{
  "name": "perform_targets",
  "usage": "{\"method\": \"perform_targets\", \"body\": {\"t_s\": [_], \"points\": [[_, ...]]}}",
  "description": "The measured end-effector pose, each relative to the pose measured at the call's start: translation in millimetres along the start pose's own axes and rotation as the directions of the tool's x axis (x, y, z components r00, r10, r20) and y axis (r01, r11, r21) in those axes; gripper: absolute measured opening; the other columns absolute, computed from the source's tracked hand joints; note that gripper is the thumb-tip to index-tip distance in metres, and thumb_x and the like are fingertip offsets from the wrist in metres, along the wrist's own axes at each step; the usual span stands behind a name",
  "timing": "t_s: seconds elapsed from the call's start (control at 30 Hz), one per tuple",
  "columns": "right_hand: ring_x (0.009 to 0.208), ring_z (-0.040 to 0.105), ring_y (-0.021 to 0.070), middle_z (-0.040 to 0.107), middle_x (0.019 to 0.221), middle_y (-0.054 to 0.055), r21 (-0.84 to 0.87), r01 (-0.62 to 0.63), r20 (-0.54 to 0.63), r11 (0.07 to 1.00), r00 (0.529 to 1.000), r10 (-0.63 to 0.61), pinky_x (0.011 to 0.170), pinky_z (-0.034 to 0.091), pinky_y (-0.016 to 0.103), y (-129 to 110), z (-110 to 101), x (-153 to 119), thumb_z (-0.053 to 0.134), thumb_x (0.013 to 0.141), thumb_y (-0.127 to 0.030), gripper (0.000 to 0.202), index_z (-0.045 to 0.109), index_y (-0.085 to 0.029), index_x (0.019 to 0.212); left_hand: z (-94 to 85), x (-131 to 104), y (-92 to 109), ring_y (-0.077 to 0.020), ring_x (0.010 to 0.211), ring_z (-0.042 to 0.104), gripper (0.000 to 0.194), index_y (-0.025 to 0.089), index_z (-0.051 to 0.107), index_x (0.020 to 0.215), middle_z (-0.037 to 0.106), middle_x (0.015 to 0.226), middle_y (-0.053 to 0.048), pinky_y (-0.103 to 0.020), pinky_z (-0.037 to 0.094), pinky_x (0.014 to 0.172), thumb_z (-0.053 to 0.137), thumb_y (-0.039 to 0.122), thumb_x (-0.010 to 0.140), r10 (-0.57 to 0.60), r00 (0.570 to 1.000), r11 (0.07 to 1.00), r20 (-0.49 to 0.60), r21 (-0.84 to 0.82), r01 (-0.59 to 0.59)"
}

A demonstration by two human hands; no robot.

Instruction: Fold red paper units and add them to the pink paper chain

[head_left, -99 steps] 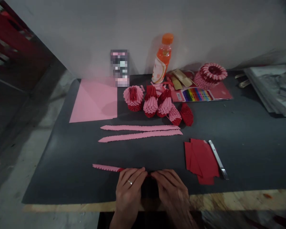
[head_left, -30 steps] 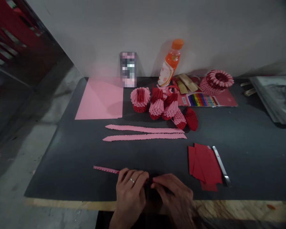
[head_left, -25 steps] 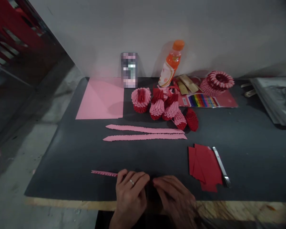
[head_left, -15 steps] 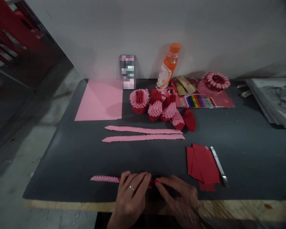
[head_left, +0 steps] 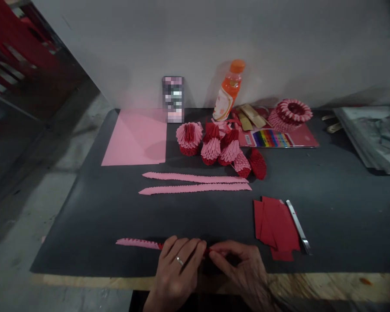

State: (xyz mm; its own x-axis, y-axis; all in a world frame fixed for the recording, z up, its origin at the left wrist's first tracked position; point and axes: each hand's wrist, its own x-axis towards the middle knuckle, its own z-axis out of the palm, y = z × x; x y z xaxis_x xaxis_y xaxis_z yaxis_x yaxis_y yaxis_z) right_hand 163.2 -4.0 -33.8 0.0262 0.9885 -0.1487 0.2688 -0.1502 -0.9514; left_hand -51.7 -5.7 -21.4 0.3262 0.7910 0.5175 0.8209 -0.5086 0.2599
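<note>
Near the table's front edge, my left hand is closed over a pink and red folded-paper strip, whose pink end sticks out to the left. A ring sits on one finger. Thumb and forefinger of my right hand pinch a small red paper piece at the strip's right end. Most of that red part is hidden under my fingers. Two pink folded-paper strips lie side by side farther back. To the right of my hands are red paper rectangles and a slim metal cutter.
At the back stand pink and red folded-paper pieces, a drink bottle, a phone against the wall and a ring-shaped paper piece. Pink paper sheets lie at left, plastic-wrapped material at right.
The strip and my left hand have shifted slightly to the left. My right hand has also moved a little left, its fingers still pinched at the strip's red end.
</note>
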Motion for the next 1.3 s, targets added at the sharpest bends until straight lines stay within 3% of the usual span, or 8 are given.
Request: {"method": "perform_targets", "body": {"t_s": [0.27,0.47,0.63,0.9,1.03,1.1,1.17,1.3], "points": [[0.066,0.095,0.0239,0.097,0.078,-0.001,-0.034,0.022,0.021,0.999,1.0,-0.021,0.068,0.078,0.028,2,-4,6,0.095,0.098,-0.045,0.012,0.103,-0.039,0.091,2.3,4,7,-0.0182,0.091,0.093,0.041,0.026,0.089,0.127,0.1,0.103,0.002,-0.038,0.067,0.106,0.071,-0.003,0.103,-0.037,0.999,0.999,-0.008,-0.033,0.036],[0.06,0.091,0.0177,0.092,0.07,-0.003,-0.143,0.114,-0.015,0.983,0.993,-0.117,0.06,0.066,0.024,3,-8,9,0.08,0.105,-0.05,0.031,0.1,-0.039,0.083,7.6,1,12,-0.0186,0.091,0.093,0.047,0.023,0.09,0.13,0.101,0.105,0.001,-0.039,0.068,0.106,0.073,-0.006,0.098,-0.036,0.999,0.997,-0.014,-0.07,0.035],[0.062,0.092,0.0185,0.095,0.074,-0.003,-0.114,0.119,0.037,0.986,0.993,-0.116,0.061,0.066,0.021,6,-12,12,0.089,0.104,-0.049,0.021,0.101,-0.04,0.09,6.8,12,14,-0.0185,0.086,0.093,0.034,0.022,0.086,0.13,0.101,0.103,0.0,-0.04,0.066,0.1,0.072,-0.001,0.108,-0.068,0.997,0.992,-0.02,-0.104,0.066],[0.068,0.096,0.0259,0.099,0.085,0.001,-0.157,0.178,-0.083,0.971,0.978,-0.193,0.067,0.082,0.029,10,-1,7,0.09,0.103,-0.04,0.014,0.103,-0.036,0.104,11.1,27,6,-0.0213,0.086,0.094,0.035,0.023,0.09,0.126,0.101,0.103,-0.002,-0.041,0.072,0.091,0.068,0.001,0.11,-0.073,0.997,0.99,0.002,-0.117,0.072],[0.075,0.097,0.0258,0.101,0.094,0.002,-0.267,0.232,-0.15,0.935,0.949,-0.278,0.068,0.081,0.029,17,12,7,0.082,0.11,-0.037,0.022,0.103,-0.037,0.111,17.8,18,2,-0.0261,0.114,0.1,0.044,0.021,0.089,0.146,0.104,0.132,-0.006,-0.041,0.076,0.108,0.066,0.001,0.114,-0.123,0.989,0.992,0.084,-0.021,0.125],[0.076,0.097,0.0254,0.101,0.096,0.002,-0.344,0.252,-0.181,0.904,0.927,-0.327,0.07,0.082,0.031,19,17,10,0.078,0.112,-0.035,0.025,0.103,-0.038,0.118,21.5,7,2,-0.032,0.143,0.094,0.051,0.016,0.082,0.162,0.099,0.154,-0.012,-0.046,0.068,0.133,0.066,0.003,0.116,-0.113,0.99,0.991,0.086,0.074,0.107],[0.081,0.096,0.0261,0.101,0.1,0.002,-0.425,0.265,-0.2,0.865,0.905,-0.376,0.076,0.083,0.035,20,18,14,0.077,0.114,-0.034,0.028,0.102,-0.04,0.124,24.8,-6,5,-0.0365,0.156,0.088,0.053,0.016,0.079,0.167,0.095,0.163,-0.014,-0.054,0.042,0.157,0.068,0.006,0.117,-0.089,0.994,0.987,0.056,0.139,0.081],[0.09,0.095,0.0278,0.099,0.103,0.002,-0.55,0.255,-0.23,0.795,0.869,-0.438,0.085,0.081,0.04,22,-9,15,0.079,0.114,-0.035,0.028,0.1,-0.04,0.132,28.5,-24,9,-0.0367,0.16,0.085,0.058,0.026,0.08,0.171,0.089,0.173,-0.008,-0.048,0.006,0.167,0.081,0.021,0.113,-0.121,0.981,0.99,0.154,0.097,0.107]]}}
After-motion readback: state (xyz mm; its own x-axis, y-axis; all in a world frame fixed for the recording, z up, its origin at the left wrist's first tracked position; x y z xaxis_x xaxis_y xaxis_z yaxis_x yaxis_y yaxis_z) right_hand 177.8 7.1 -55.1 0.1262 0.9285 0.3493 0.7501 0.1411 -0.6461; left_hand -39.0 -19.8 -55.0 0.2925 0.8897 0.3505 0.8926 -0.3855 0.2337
